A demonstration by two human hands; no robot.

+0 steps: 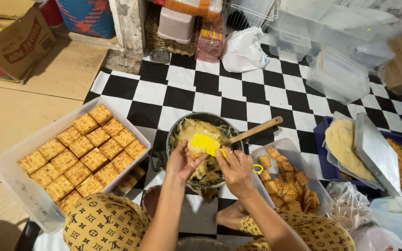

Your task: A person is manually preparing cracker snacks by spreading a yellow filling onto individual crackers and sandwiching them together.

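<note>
Checkered floor [238, 93] beyond the bowl [175, 135] looks open, while the cracker tray [19, 176] on the left and the cracker tub [322, 197] on the right hem both sides.

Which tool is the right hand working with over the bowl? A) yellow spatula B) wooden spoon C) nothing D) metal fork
A: the right hand grips a yellow spatula and presses it onto the cracker held in the left hand; the wooden spoon just rests in the bowl, untouched.
</note>
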